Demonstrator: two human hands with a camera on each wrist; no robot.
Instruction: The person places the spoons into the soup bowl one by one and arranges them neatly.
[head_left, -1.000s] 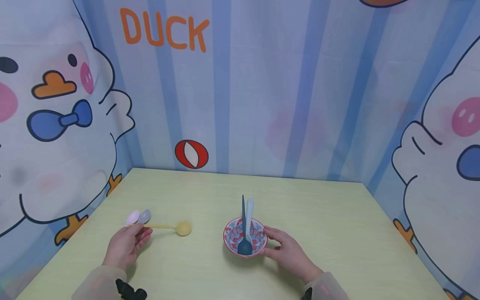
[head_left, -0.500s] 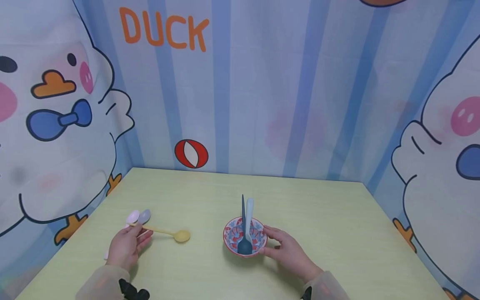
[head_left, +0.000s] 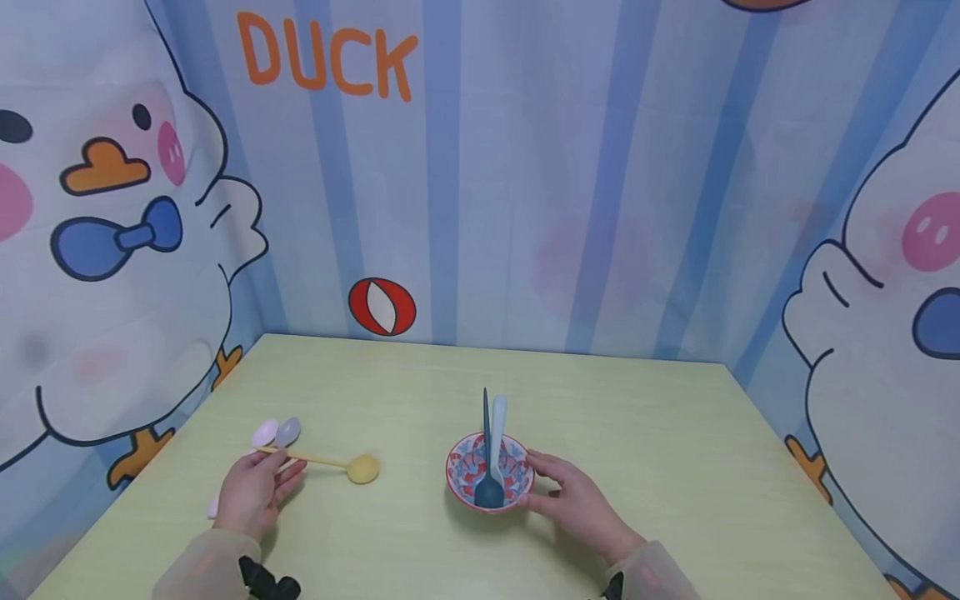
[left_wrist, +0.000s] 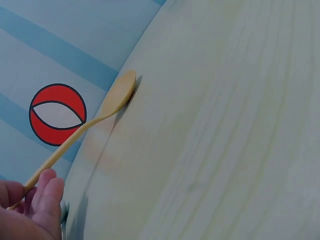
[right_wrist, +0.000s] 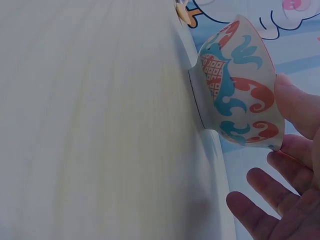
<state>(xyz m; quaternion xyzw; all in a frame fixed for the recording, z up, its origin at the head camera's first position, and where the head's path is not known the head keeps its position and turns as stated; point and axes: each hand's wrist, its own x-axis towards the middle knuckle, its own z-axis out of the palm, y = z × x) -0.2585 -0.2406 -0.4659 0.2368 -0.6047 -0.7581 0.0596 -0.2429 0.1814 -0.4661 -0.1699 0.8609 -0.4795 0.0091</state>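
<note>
A yellow wooden spoon [head_left: 363, 468] is pinched near its handle end by my left hand [head_left: 251, 492]; its round head points right. The left wrist view shows the spoon [left_wrist: 120, 95] raised off the table, a shadow beside it. My right hand [head_left: 577, 508] holds the right rim of a red-and-blue patterned bowl [head_left: 461, 475] between thumb and index finger. From the right wrist the bowl [right_wrist: 245, 90] stands upright on its foot, the other fingers spread away from it. Inside lean a dark blue-green spoon [head_left: 490, 493] and a pale blue one [head_left: 500, 415], handles up.
A pink spoon [head_left: 264, 433] and a lilac spoon [head_left: 288, 432] lie beyond my left hand, their handles partly hidden by it. The pale wooden table [head_left: 622, 417] meets a printed duck curtain [head_left: 510, 167] at its back and sides.
The left hand has shifted slightly right, and the yellow spoon's head has swung a little nearer to me. The right hand and the bowl keep their places.
</note>
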